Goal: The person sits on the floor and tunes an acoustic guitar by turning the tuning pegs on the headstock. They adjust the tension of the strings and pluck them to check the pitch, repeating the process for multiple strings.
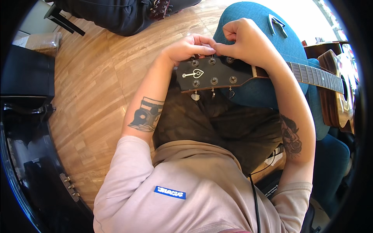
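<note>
Left hand (189, 48), one: thumb and index fingers drawn together at the tips, above the middle of the upper tuners (212, 60). Right hand (247, 40), one: thumb tip meeting your left fingertips, remaining fingers curled inward. Whether either pinches a string end or only touches, you cannot tell from here.

Headstock (224, 73), black, pale key-and-heart inlay, directly below your hands; lower tuner buttons (195, 97) hang along the edge nearest you. It lies over your lap, face up. Neck (307, 73), running right beneath your right forearm (293, 112) to the body (329, 89) of the guitar.

Handling, by judgement: stiff wood, light at the headstock, bulkier at the body; polished, so perhaps slippery; tuner posts small and fiddly, thin wood easily knocked. Best hold: around the neck just behind the nut, or the headstock's edges.

Pose: left forearm (145, 112) angled up and inward, right forearm crossing over the neck, both wrists bent toward each other.

Surroundings: teal seat (252, 13) beyond, bearing a silver capo-like clamp (277, 26); wooden floor (87, 81); glossy black furniture (27, 72), left.
</note>
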`<control>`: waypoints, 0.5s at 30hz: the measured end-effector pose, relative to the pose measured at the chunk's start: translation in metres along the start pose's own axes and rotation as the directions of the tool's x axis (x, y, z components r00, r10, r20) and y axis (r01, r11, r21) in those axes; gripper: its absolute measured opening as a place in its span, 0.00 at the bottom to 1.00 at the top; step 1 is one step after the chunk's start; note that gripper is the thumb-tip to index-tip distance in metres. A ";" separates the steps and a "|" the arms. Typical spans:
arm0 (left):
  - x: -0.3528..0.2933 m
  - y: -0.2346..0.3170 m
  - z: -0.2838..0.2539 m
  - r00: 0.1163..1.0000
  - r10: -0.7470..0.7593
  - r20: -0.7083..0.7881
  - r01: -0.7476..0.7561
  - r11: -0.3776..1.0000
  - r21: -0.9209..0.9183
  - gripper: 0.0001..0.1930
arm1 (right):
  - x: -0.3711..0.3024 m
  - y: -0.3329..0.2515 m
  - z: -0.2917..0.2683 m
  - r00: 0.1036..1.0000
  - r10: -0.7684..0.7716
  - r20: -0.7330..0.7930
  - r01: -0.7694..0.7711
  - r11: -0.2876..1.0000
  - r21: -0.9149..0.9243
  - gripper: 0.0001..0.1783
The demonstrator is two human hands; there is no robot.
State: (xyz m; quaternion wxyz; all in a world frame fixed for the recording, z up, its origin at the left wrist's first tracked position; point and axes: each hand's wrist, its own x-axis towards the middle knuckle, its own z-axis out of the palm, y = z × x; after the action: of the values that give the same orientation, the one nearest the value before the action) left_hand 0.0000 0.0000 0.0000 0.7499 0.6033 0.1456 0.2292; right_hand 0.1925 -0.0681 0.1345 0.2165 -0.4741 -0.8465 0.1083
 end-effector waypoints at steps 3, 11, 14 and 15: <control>-0.004 0.001 -0.005 0.999 0.012 0.053 -0.007 0.995 -0.104 0.16 | 0.002 0.003 0.000 1.000 0.015 0.014 -0.015 1.000 0.001 0.20; -0.021 0.009 0.000 0.996 -0.049 0.073 0.062 0.979 -0.193 0.15 | 0.003 0.000 0.005 0.997 0.052 0.054 -0.052 0.999 -0.007 0.14; -0.019 0.009 0.001 0.998 -0.019 0.064 0.026 0.993 -0.115 0.14 | 0.001 -0.001 0.009 0.999 0.034 0.007 -0.035 0.999 0.036 0.17; -0.018 0.009 0.002 0.998 -0.056 0.032 0.059 0.994 -0.092 0.13 | 0.001 -0.002 0.009 0.999 0.034 0.002 -0.034 0.999 0.032 0.17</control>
State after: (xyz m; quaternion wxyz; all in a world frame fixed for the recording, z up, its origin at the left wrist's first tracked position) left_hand -0.0161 -0.0093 0.0082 0.7854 0.5668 0.1410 0.2051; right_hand 0.1865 -0.0681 0.1276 0.2216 -0.4847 -0.8367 0.1261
